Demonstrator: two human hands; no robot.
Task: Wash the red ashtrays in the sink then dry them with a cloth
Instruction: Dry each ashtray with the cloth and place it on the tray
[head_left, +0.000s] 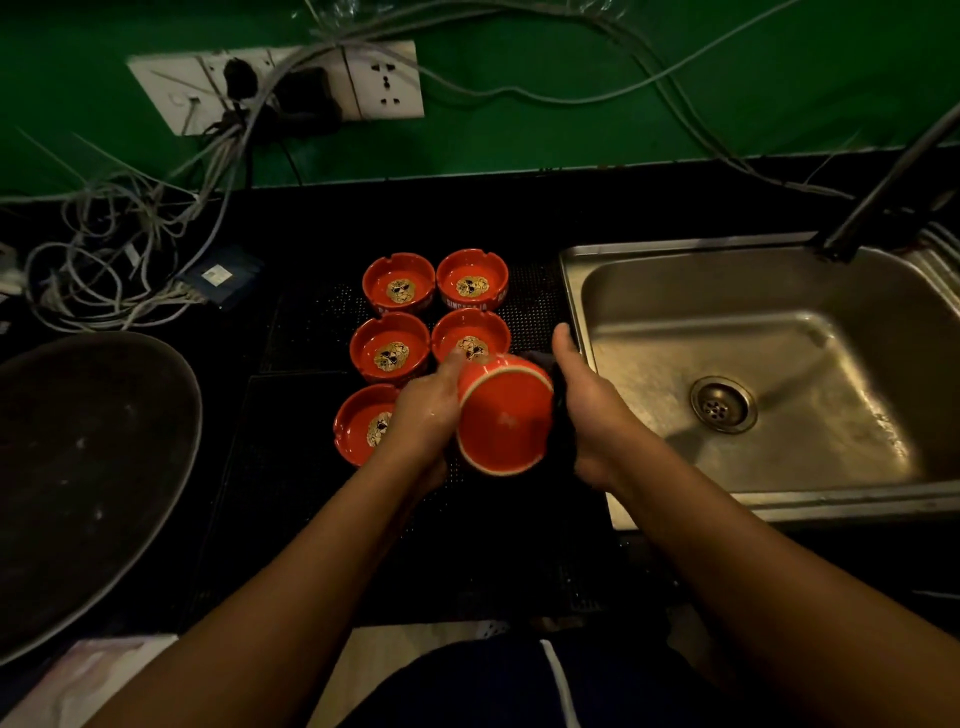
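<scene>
Your left hand (426, 415) grips the tilted red ashtray (506, 415); your right hand (592, 410) holds a dark cloth (563, 447) against it.

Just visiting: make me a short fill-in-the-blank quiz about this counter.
____ ashtrays stand on the mat.
The left hand holds a sixth ashtray; the right hand presses a dark ____ against it.
The sink lies on the mat's ____ side.
Missing words: five; cloth; right.

Upturned red ashtray (504, 421) gripped by left hand (426, 415), right hand (592, 410) holding, seemingly, a dark cloth (562, 441)
</scene>
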